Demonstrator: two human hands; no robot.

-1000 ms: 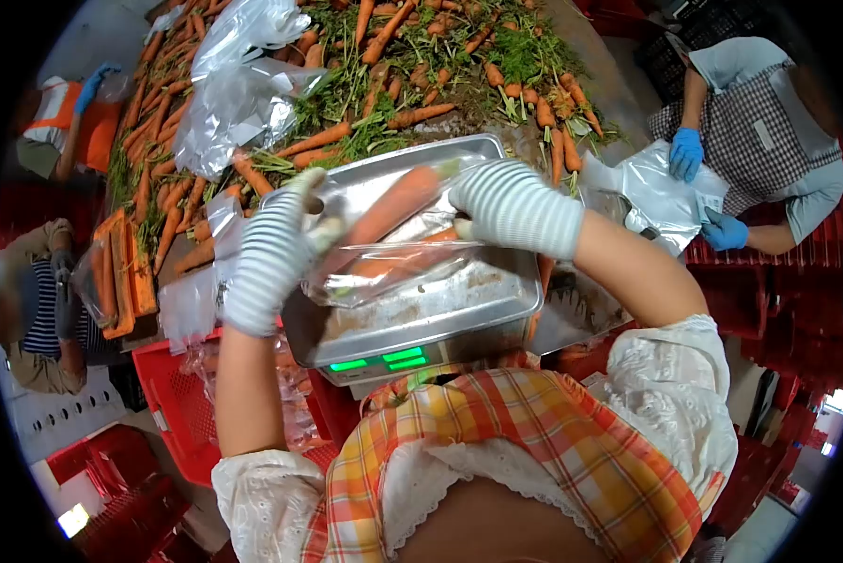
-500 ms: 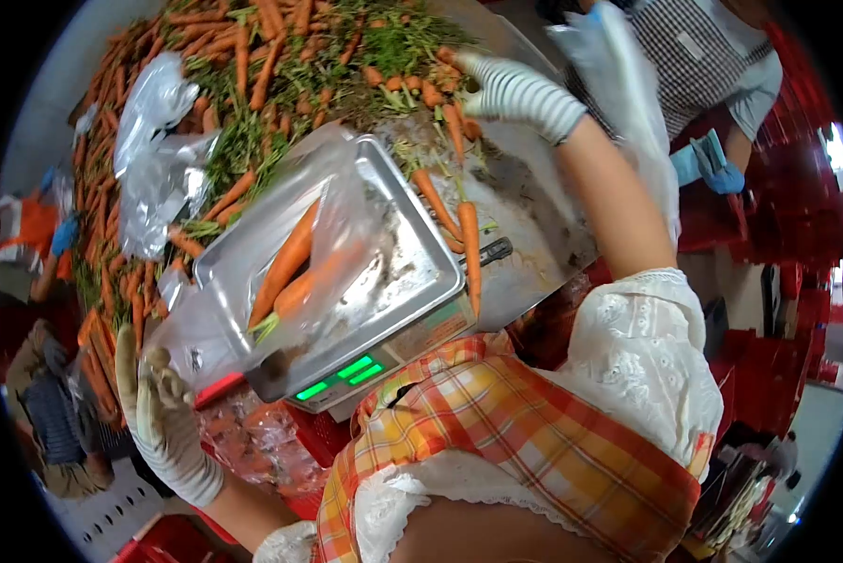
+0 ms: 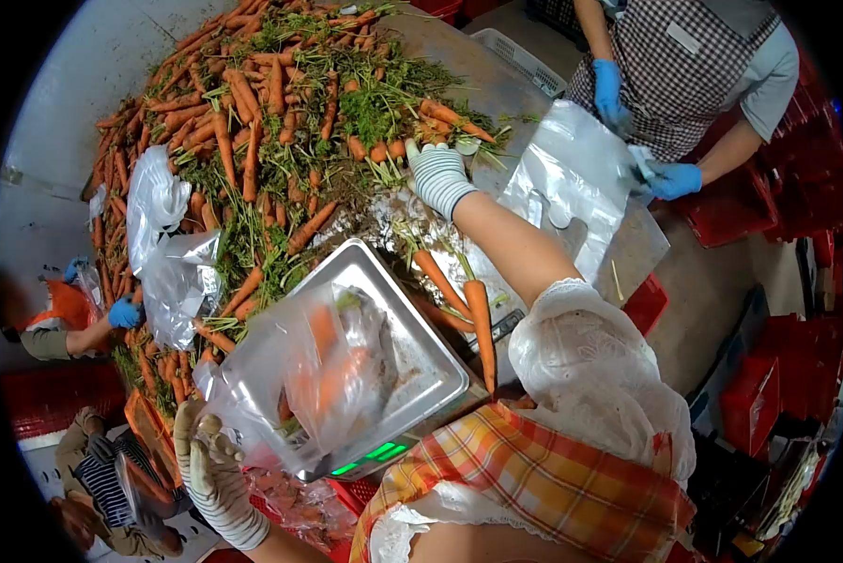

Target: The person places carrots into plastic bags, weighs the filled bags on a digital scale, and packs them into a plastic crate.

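Observation:
My right hand (image 3: 438, 178), in a striped knit glove, reaches to the near edge of the carrot pile (image 3: 243, 103). Its fingers are apart, the tips beside a carrot (image 3: 396, 149). At the lower left, my left hand (image 3: 217, 477) is raised in a matching glove, fingers loosely bent and apart, close to the plastic bag's edge. That clear plastic bag (image 3: 295, 361) lies on the metal scale pan (image 3: 421, 361) with several carrots inside. Green digits glow on the scale display (image 3: 370, 457). Loose carrots (image 3: 479, 324) lie right of the pan.
Empty plastic bags (image 3: 173, 272) rest on the pile's left side. Across the table a person in blue gloves (image 3: 675, 178) handles a clear bag (image 3: 572, 178). Another blue glove (image 3: 124, 312) shows at left. Red crates (image 3: 764, 192) stand at right.
The view has shifted. My right hand has moved left along the carrots at the pile's edge. The bag on the pan has changed shape. The person opposite now holds the clear bag lower, over the table.

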